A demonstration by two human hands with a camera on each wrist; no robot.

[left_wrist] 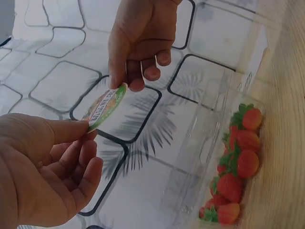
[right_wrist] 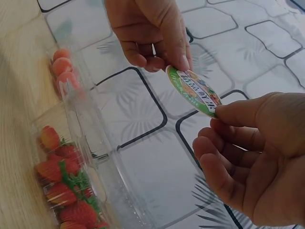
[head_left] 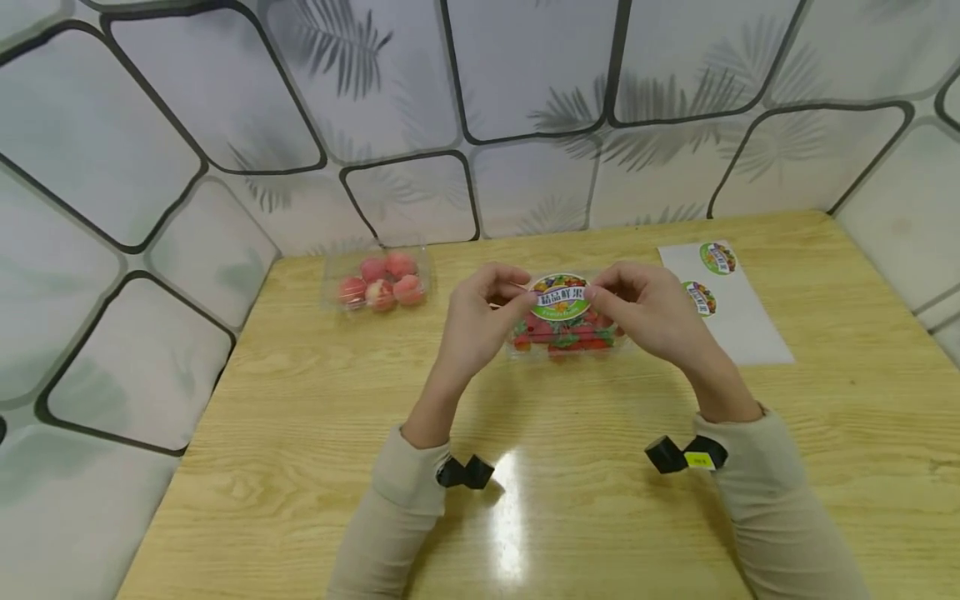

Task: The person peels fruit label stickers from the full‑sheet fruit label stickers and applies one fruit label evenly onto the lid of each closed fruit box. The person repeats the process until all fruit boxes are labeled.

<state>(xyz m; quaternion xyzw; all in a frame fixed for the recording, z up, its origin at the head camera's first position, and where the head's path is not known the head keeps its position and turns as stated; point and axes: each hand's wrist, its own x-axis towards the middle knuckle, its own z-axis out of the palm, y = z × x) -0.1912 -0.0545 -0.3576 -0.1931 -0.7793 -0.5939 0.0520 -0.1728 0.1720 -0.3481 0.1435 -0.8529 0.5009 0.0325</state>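
Note:
An oval fruit sticker (head_left: 559, 297) with a green border and printed characters is stretched between both hands. My left hand (head_left: 480, 321) pinches its left end between thumb and finger. The right hand (head_left: 652, 312) pinches the opposite end the same way. Behind and below the sticker in the head view stands a clear plastic box of strawberries (head_left: 566, 340). Both wrist views show the sticker (left_wrist: 106, 108) held up in the air, apart from the strawberry box (right_wrist: 71, 186).
A clear box of peach-like fruits (head_left: 380, 283) sits at the back left of the wooden table (head_left: 315, 433). At the right lies a white backing sheet (head_left: 738, 321) bearing two more oval stickers. A patterned wall covering (head_left: 405, 196) rises behind the table.

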